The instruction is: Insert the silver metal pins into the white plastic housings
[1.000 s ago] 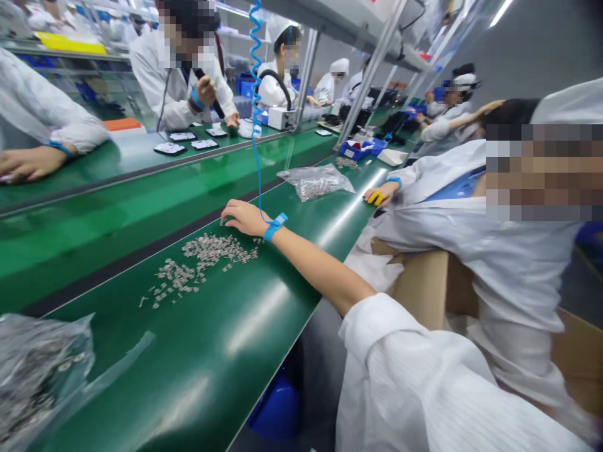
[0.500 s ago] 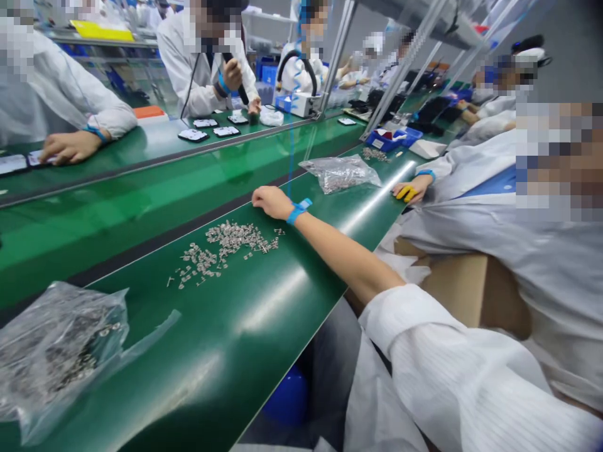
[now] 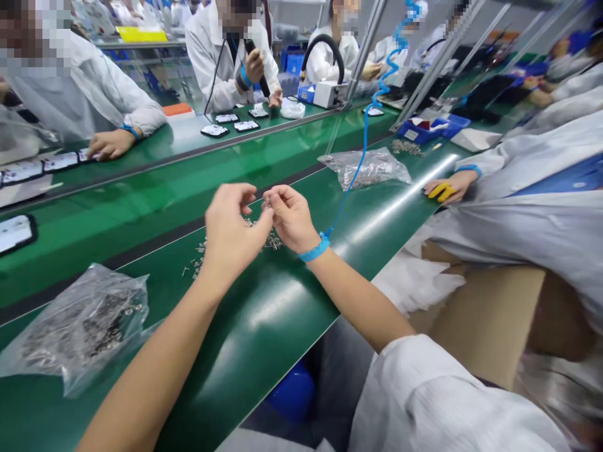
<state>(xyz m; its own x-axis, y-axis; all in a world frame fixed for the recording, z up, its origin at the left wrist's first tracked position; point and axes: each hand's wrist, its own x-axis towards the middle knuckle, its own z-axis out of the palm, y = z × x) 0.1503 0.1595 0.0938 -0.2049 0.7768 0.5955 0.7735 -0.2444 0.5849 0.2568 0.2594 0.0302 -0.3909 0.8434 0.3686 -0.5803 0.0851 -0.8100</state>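
Observation:
My right hand (image 3: 293, 220), with a blue band round its wrist, pinches a small silver metal part (image 3: 268, 202) between thumb and fingers. The part's exact kind is too small to tell. Beside it on the left, my left hand (image 3: 233, 229) is curved, its fingers apart from its thumb. The left thumb tip reaches the right fingertips, close to the part. Beneath both hands, loose small metal parts (image 3: 273, 242) lie on the green work surface (image 3: 264, 326), mostly hidden by the hands.
A clear bag of metal parts (image 3: 89, 326) lies at the left; another clear bag (image 3: 372, 168) lies farther right. A coiled blue cord (image 3: 365, 125) runs up from my right wrist. A co-worker's hand with yellow finger covers (image 3: 443, 191) rests at the right edge.
My left hand has come into view from below and met the right hand. My right hand has turned and now holds a small part above the pile. The view has shifted.

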